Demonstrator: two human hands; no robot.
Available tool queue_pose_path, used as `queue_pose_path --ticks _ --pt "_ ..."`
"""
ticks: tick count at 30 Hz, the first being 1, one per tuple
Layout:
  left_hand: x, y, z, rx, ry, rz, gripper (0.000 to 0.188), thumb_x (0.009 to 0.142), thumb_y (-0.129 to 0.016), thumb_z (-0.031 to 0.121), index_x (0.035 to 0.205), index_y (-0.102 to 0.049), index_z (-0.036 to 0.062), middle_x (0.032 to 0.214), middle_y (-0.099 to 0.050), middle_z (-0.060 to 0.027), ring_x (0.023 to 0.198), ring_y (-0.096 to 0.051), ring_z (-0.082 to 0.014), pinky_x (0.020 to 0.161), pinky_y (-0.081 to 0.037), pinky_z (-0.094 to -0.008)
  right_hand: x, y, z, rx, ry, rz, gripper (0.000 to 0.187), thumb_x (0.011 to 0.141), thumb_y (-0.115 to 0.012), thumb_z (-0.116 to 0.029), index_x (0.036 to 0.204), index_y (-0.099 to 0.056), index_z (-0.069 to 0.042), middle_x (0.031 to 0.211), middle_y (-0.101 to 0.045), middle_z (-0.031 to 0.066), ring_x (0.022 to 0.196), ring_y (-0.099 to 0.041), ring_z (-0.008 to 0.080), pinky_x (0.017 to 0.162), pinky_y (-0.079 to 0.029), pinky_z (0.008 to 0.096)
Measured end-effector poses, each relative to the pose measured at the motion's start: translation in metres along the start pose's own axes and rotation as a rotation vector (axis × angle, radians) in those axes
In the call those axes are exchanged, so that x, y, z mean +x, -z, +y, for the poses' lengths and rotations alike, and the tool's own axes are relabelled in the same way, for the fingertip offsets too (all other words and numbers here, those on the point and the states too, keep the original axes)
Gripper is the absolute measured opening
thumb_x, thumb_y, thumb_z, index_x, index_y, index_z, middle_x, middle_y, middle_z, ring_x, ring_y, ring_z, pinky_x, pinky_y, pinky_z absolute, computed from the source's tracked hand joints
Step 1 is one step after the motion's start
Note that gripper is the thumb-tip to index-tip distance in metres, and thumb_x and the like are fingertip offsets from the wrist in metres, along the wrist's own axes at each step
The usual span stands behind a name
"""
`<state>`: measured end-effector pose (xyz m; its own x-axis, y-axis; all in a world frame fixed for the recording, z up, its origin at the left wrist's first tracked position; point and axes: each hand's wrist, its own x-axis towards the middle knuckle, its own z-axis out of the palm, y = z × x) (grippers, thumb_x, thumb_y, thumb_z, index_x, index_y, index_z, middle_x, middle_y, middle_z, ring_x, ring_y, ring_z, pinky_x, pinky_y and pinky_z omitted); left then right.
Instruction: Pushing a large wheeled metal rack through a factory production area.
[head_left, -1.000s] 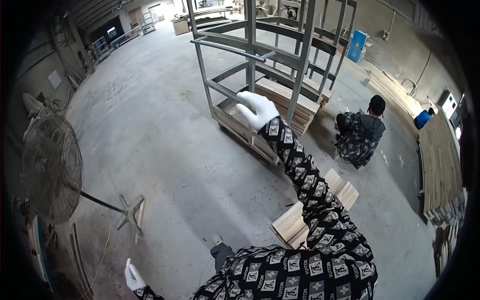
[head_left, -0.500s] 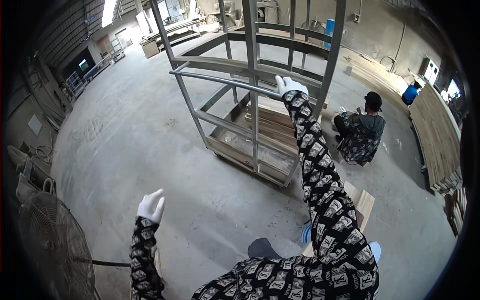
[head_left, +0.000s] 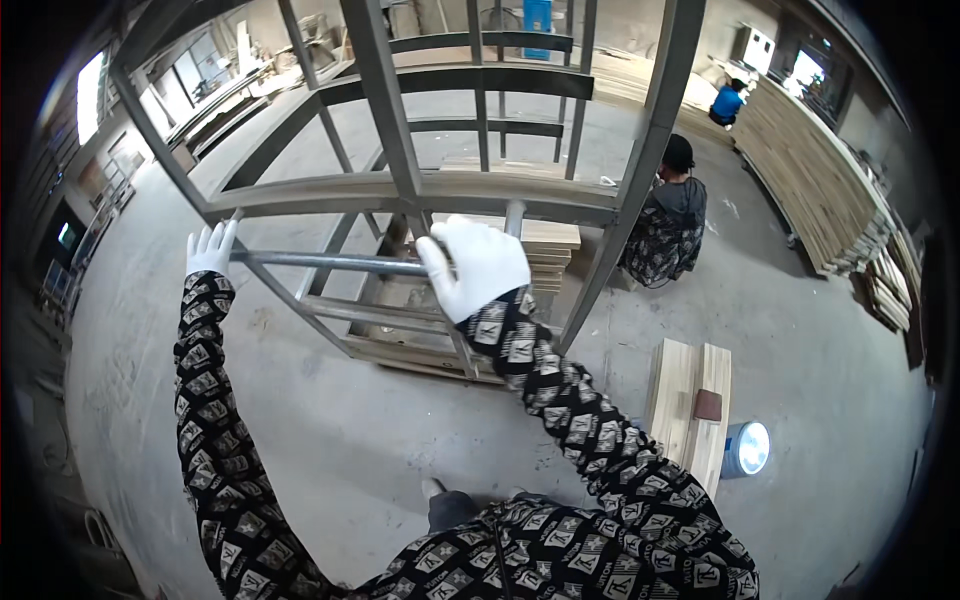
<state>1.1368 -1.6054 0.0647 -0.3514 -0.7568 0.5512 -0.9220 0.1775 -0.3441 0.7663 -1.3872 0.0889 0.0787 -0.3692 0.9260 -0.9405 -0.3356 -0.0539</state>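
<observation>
The rack [head_left: 384, 110] is standing just in front of the person, its square grey metal posts and flat rails forming an open, boxy frame. A round, smooth metal bar [head_left: 330, 261] is running across its near side, on short stubs set off from the rail. In a white glove, the right hand [head_left: 475, 265] is lying over the bar toward its right end; the glove is hiding the palm, so I cannot tell whether it is clamping. The left hand [head_left: 210, 248], gloved too, is spreading its fingers beside the bar's left end; whether it is touching the metal I cannot tell. The two hands are staying well apart. Black sleeves [head_left: 215, 430] with a pale square print are wrinkling along both arms.

Low down, the rack is holding boards [head_left: 550, 240], pale, straight-edged and stacked flat toward its right side. To the near right, long, grained planks [head_left: 672, 390] are lying side by side, with a small reddish-brown block [head_left: 707, 405] resting on top. Just right of them a bucket [head_left: 735, 457] is showing a bright round top; its contents are not showing clearly. Farther right, a large wood stack [head_left: 815, 170] is rising from the smooth, scuffed grey floor [head_left: 330, 440].
</observation>
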Motion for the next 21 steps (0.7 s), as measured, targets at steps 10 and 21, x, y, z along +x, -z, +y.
queue_pose_path --ticks 10,21 --pt "0.081 -0.105 -0.049 -0.526 -0.498 0.496 0.006 0.074 -0.068 0.016 0.075 -0.069 0.0105 0.075 -0.064 -0.0060 0.088 -0.060 -0.0313 0.096 -0.042 -0.0475 0.014 -0.062 0.014 -0.419 0.055 0.103 0.040 0.083 -0.064 -0.023 0.048 -0.047 -0.013 0.044 -0.045 0.0028 0.041 -0.047 0.0204 0.045 -0.037 0.0342" --pt "0.060 -0.058 0.019 -0.607 -0.325 0.362 0.038 0.086 -0.063 0.031 0.058 -0.053 0.0064 0.055 -0.055 -0.0152 0.055 -0.057 -0.0348 0.057 -0.045 -0.0432 0.018 -0.055 0.043 -0.452 0.005 0.095 0.039 0.083 -0.063 -0.023 0.046 -0.059 -0.010 0.043 -0.051 0.0086 0.040 -0.052 0.0267 0.045 -0.044 0.0349"
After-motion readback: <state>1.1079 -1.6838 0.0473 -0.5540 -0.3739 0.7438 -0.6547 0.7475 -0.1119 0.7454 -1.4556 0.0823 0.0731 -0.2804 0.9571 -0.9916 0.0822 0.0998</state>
